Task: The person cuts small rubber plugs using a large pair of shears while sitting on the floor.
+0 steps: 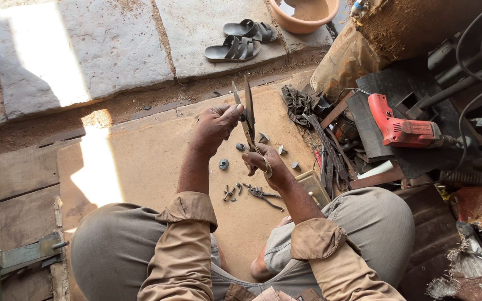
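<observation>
Held upright over the board (pixel 157 161): large metal shears (pixel 248 114), stiff, heavy-looking, sharp-edged, left hand (pixel 214 125) clenched near the pivot, right hand (pixel 263 164) gripping the handle loops, probably safest there.

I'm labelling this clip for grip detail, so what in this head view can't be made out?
- Shears: the pivot and handles are covered by the left hand and right hand, so the grip is unclear.
- Small metal parts on the board: too small to identify.
- Basin: cut off by the top edge.
- Red drill: its bit end is lost among the cables and clutter.
</observation>
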